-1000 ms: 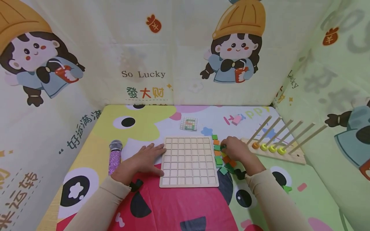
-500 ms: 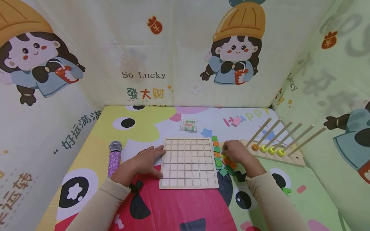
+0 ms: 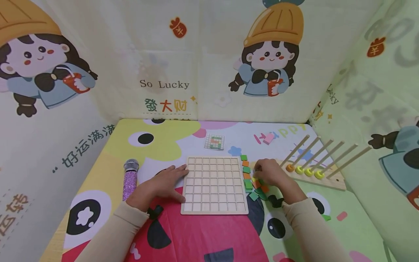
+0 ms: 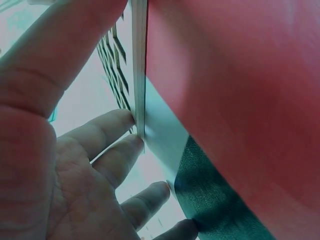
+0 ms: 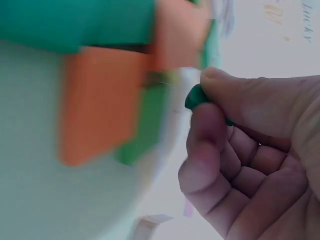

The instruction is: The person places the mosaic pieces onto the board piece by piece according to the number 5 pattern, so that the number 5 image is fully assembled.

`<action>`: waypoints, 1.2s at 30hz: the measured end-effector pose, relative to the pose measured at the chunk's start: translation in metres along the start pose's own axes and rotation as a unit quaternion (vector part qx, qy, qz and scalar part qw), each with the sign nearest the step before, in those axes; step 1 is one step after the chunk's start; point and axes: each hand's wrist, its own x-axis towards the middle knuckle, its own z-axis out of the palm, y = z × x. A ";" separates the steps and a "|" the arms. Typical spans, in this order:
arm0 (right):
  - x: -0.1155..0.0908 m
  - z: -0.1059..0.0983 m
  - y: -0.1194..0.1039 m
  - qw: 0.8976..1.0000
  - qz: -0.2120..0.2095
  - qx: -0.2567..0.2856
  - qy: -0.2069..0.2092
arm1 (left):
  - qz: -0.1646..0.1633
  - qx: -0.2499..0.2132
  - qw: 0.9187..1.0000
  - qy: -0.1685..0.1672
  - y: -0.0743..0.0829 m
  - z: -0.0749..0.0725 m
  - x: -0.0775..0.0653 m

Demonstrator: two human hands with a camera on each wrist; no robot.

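A square wooden grid board [image 3: 214, 185] with bare cells lies in front of me. My left hand [image 3: 165, 183] rests at its left edge, fingers and thumb spread; in the left wrist view the fingertips [image 4: 131, 142] touch the board's side. Right of the board, my right hand [image 3: 270, 173] is over a loose pile of orange and green square tiles. Between thumb and forefinger it pinches a small green tile [image 5: 196, 96], mostly covered by the fingers. Beside it lie an orange tile [image 5: 102, 105] and more green tiles [image 5: 147, 122].
A wooden peg rack [image 3: 314, 176] with orange and yellow beads stands at the right. At the left lies a glittery purple microphone [image 3: 130, 180]. Behind the board are a small patterned grid card [image 3: 214, 142] and a pink block [image 3: 268, 138]. Printed curtains [image 3: 209, 62] enclose the table.
The right hand stays by the tile pile and has shifted only slightly. The left hand remains at the board's left edge. The head view has tilted a little.
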 end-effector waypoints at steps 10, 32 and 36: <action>-0.001 -0.015 -0.028 0.995 -0.055 0.079 0.011 | 0.004 0.003 1.000 -0.002 0.000 -0.002 0.000; 0.043 0.024 -0.085 0.985 -0.086 0.150 0.011 | 0.001 0.008 1.000 -0.001 0.000 0.002 0.003; 0.054 0.029 -0.099 0.985 -0.083 0.153 0.001 | 0.001 0.009 1.000 -0.004 0.000 0.001 0.001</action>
